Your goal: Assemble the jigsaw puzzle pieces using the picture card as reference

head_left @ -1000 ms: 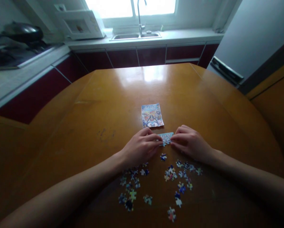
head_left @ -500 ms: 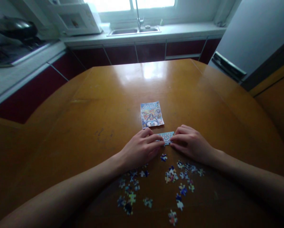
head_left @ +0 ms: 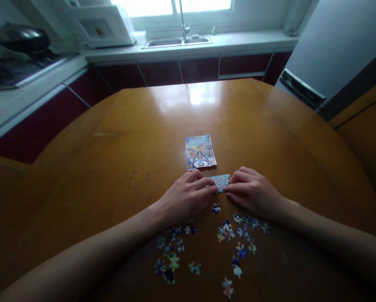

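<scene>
A partly joined jigsaw puzzle [head_left: 220, 181], light blue with pale lettering, lies flat between my hands. My left hand [head_left: 191, 193] has its curled fingers on the left part of it and hides that end. At the right edge, my right hand [head_left: 249, 186] holds thumb and fingers pinched close together against the puzzle. Whether a loose piece sits in that pinch is hidden. Just below lies a single dark blue jigsaw piece [head_left: 216, 208]. Beyond the hands is a creased paper picture [head_left: 201, 152] with a blue cartoon character and lettering.
Loose jigsaw pieces lie in a left group [head_left: 174, 261] and a right group [head_left: 226, 231] near me on the wooden table [head_left: 112, 138]. Past the table stand a counter with a sink [head_left: 165, 42], a microwave [head_left: 96, 27], a pan [head_left: 21, 37] on the stove and a fridge [head_left: 339, 46].
The fingers of my right hand have drawn slightly back from the puzzle's face, so more of its right part shows. My left hand stays nearly where it was.
</scene>
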A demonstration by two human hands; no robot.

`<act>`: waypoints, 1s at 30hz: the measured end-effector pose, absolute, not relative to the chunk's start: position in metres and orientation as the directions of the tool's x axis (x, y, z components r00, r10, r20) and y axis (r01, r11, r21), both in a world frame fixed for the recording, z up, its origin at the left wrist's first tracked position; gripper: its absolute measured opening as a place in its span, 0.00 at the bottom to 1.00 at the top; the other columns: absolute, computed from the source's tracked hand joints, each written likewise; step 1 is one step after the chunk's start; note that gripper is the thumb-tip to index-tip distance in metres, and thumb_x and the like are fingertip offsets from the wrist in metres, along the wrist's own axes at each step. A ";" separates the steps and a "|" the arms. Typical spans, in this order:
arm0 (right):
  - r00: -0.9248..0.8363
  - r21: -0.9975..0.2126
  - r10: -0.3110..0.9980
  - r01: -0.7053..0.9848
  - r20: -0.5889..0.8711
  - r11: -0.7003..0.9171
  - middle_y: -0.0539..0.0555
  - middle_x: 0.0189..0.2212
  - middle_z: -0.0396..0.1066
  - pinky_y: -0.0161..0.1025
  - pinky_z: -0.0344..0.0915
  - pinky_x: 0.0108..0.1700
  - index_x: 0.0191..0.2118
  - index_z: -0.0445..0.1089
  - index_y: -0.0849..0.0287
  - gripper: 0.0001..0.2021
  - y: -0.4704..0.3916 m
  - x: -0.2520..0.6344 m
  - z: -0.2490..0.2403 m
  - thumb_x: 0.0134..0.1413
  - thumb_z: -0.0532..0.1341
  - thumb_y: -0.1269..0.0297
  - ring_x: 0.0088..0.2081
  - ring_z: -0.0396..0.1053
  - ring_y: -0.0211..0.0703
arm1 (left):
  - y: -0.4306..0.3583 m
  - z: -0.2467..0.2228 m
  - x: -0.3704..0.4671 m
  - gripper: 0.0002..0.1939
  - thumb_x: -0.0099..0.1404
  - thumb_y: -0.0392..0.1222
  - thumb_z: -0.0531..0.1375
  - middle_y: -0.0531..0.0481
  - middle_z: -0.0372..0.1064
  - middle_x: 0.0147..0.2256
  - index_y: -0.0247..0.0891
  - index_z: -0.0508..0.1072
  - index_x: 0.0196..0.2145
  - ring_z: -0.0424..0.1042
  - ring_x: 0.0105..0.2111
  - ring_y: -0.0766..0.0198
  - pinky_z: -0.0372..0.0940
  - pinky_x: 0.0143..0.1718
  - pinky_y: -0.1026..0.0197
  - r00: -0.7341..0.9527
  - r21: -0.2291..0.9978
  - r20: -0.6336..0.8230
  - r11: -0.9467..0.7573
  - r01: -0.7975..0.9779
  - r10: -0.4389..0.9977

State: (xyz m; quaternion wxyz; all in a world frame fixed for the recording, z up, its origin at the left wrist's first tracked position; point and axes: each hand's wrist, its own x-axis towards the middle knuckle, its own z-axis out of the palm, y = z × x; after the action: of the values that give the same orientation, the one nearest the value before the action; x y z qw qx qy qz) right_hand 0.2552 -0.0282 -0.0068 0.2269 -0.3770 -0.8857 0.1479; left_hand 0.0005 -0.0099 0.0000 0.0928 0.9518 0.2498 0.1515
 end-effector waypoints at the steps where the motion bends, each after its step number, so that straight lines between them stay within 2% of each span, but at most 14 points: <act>1: -0.618 -0.423 0.731 0.603 0.288 0.676 0.55 0.33 0.71 0.44 0.62 0.41 0.38 0.78 0.53 0.08 -0.028 0.255 -0.007 0.62 0.60 0.64 0.38 0.63 0.45 | -0.009 0.001 0.000 0.12 0.73 0.40 0.55 0.50 0.73 0.48 0.42 0.72 0.52 0.64 0.43 0.59 0.65 0.48 0.55 0.829 0.264 0.239 -0.855 0.446 0.506; 5: -0.638 -0.389 0.721 0.612 0.272 0.689 0.55 0.34 0.71 0.45 0.61 0.41 0.39 0.78 0.54 0.09 -0.029 0.256 -0.005 0.63 0.59 0.63 0.38 0.63 0.46 | -0.008 0.003 0.000 0.11 0.72 0.39 0.55 0.49 0.73 0.48 0.40 0.72 0.49 0.64 0.43 0.59 0.65 0.48 0.54 0.835 0.278 0.229 -0.856 0.437 0.501; 11: -0.648 -0.373 0.715 0.615 0.264 0.695 0.55 0.35 0.71 0.45 0.61 0.42 0.41 0.78 0.54 0.10 -0.031 0.256 -0.002 0.64 0.58 0.64 0.39 0.62 0.46 | -0.010 0.003 0.001 0.16 0.72 0.41 0.55 0.49 0.72 0.49 0.46 0.70 0.56 0.63 0.44 0.57 0.65 0.49 0.52 0.851 0.236 0.210 -0.869 0.434 0.482; 13: -0.643 -0.397 0.724 0.613 0.251 0.683 0.56 0.35 0.71 0.45 0.62 0.42 0.41 0.78 0.54 0.10 -0.032 0.255 0.000 0.63 0.58 0.65 0.39 0.62 0.47 | -0.011 0.003 0.001 0.16 0.72 0.41 0.56 0.49 0.71 0.49 0.46 0.70 0.56 0.63 0.44 0.57 0.65 0.50 0.52 0.851 0.229 0.210 -0.870 0.436 0.482; 18: -0.575 -0.562 0.791 0.591 0.209 0.578 0.56 0.35 0.70 0.45 0.64 0.42 0.42 0.78 0.55 0.10 -0.032 0.253 0.000 0.63 0.58 0.67 0.40 0.63 0.46 | -0.010 0.004 0.000 0.17 0.72 0.40 0.55 0.49 0.69 0.51 0.46 0.70 0.57 0.62 0.46 0.55 0.64 0.53 0.51 0.852 0.241 0.188 -0.864 0.443 0.489; 20: -0.561 -0.593 0.801 0.579 0.207 0.559 0.56 0.35 0.70 0.45 0.64 0.42 0.41 0.78 0.54 0.09 -0.032 0.253 -0.001 0.62 0.59 0.67 0.40 0.63 0.46 | -0.010 0.004 -0.001 0.17 0.71 0.40 0.56 0.49 0.68 0.53 0.46 0.70 0.57 0.61 0.47 0.55 0.63 0.54 0.50 0.851 0.237 0.198 -0.866 0.439 0.486; 30: -0.484 -0.563 0.820 0.602 0.306 0.565 0.55 0.34 0.69 0.46 0.63 0.43 0.37 0.78 0.55 0.08 -0.031 0.255 0.000 0.61 0.60 0.67 0.40 0.63 0.47 | -0.011 0.002 0.000 0.19 0.70 0.39 0.58 0.51 0.65 0.58 0.45 0.68 0.58 0.60 0.49 0.53 0.61 0.56 0.49 0.859 0.168 0.205 -0.882 0.441 0.468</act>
State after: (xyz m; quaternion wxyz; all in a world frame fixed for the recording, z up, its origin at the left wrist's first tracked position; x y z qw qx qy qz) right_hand 0.2552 -0.0315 -0.0002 0.2803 -0.4238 -0.8391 0.1941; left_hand -0.0003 -0.0108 0.0022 0.0579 0.9624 0.2361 0.1208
